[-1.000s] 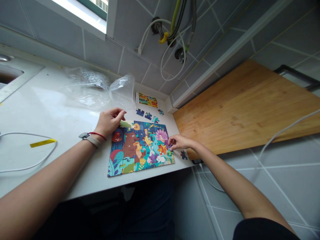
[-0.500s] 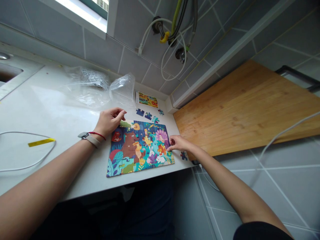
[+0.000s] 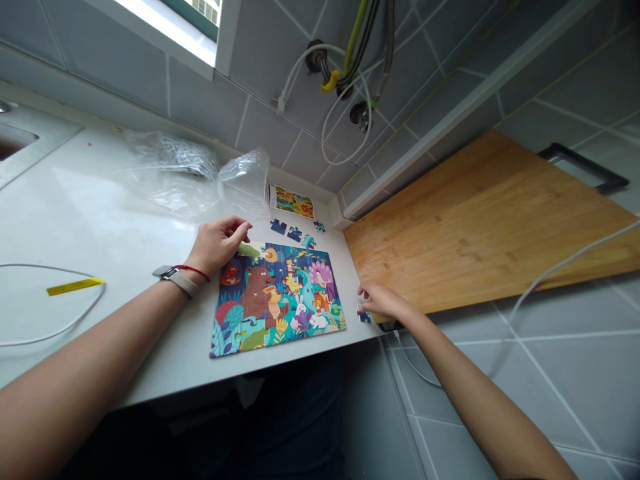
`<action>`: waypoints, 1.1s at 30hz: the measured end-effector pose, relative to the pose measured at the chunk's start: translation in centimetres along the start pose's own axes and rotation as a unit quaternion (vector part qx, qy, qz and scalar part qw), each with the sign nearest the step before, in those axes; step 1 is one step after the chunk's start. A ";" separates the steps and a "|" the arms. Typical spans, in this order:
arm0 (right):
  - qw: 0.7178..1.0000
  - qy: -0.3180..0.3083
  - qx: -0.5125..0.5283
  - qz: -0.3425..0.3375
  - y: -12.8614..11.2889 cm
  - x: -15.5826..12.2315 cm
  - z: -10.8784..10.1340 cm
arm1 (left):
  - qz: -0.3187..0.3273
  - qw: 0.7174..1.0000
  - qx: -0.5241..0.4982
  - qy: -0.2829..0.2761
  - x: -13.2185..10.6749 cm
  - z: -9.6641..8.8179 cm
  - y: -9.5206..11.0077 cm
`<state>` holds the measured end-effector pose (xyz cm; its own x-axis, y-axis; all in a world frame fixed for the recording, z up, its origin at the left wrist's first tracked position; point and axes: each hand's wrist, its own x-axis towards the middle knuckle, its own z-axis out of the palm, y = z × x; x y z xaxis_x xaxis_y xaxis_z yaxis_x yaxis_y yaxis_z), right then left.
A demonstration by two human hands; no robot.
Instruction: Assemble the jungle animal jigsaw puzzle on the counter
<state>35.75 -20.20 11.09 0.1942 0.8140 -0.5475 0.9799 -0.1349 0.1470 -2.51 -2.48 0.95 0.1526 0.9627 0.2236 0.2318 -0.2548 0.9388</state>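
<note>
The jigsaw puzzle shows bright jungle colours; the bamboo board looks honey-striped.

L hand curled palm-down, R hand fingers bunched, arms apart.

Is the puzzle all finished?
No, it's not finished. Loose puzzle pieces lie off the jigsaw puzzle, and one more sits by the right hand.

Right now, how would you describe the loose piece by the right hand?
Right of the jigsaw puzzle on the white counter, the fingertips of the right hand rest over a dark blue piece. It lies alone; the other loose pieces sit beyond the puzzle.
</note>
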 end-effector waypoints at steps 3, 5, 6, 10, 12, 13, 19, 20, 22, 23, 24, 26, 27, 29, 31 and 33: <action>0.999 -0.003 -0.038 0.020 0.8 -1.2 1.3 | 0.007 1.000 0.013 -0.004 0.0 0.0 0.0; 0.998 -0.006 -0.054 0.025 0.9 -1.4 2.1 | 0.008 1.000 0.016 -0.001 -0.1 0.0 0.0; 0.998 -0.007 -0.060 0.026 0.8 -1.4 2.4 | 0.007 1.000 0.014 0.000 -0.1 -0.1 0.0; 0.998 -0.010 -0.063 0.023 0.8 -1.1 2.7 | 0.000 1.000 0.004 0.003 -0.1 -0.1 -0.2; 0.998 -0.006 -0.055 0.014 0.9 -1.1 2.6 | -0.001 1.000 0.002 0.002 -0.1 -0.1 -0.3; 0.999 -0.002 -0.048 0.010 1.1 -1.1 2.7 | -0.001 1.000 0.001 0.002 -0.1 -0.1 -0.3; 0.999 0.039 0.025 -0.021 1.8 -1.4 3.3 | 0.003 1.000 -0.006 -0.001 -0.2 0.0 -0.3; 0.998 0.048 0.042 -0.027 1.9 -1.4 3.2 | 0.004 1.000 -0.007 0.000 -0.1 0.0 -0.3; 0.995 0.060 0.078 -0.036 2.2 -1.2 2.7 | 0.007 1.000 -0.008 0.001 -0.1 0.0 -0.2; 0.993 0.061 0.095 -0.042 2.3 -1.1 2.2 | 0.010 1.000 -0.008 0.002 -0.1 0.0 -0.2; 0.991 0.059 0.109 -0.049 2.1 -1.0 1.7 | 0.012 1.000 -0.007 0.003 -0.1 0.0 -0.2; 0.981 0.052 0.173 -0.071 1.3 -0.7 0.6 | 0.015 1.000 -0.007 0.003 -0.1 0.0 -0.1; 0.971 0.046 0.221 -0.084 0.4 -0.4 0.1 | 0.014 1.000 -0.008 0.003 -0.1 0.0 -0.1; 0.918 0.033 0.380 -0.109 -2.1 0.2 -0.3 | 0.011 1.000 -0.013 0.003 -0.1 0.0 -0.1; 0.886 0.002 0.447 -0.124 -5.3 1.2 -0.1 | 0.009 1.000 -0.018 0.005 -0.1 0.0 -0.1; 0.872 -0.017 0.470 -0.133 -8.4 2.5 0.6 | 0.010 1.000 -0.017 0.005 -0.1 0.0 -0.1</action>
<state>28.04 -17.35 7.98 -0.0596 0.8718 -0.4863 0.5916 -0.3615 -0.7206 -2.57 -2.57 0.81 0.1471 0.9582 0.2455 0.1954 -0.2714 0.9424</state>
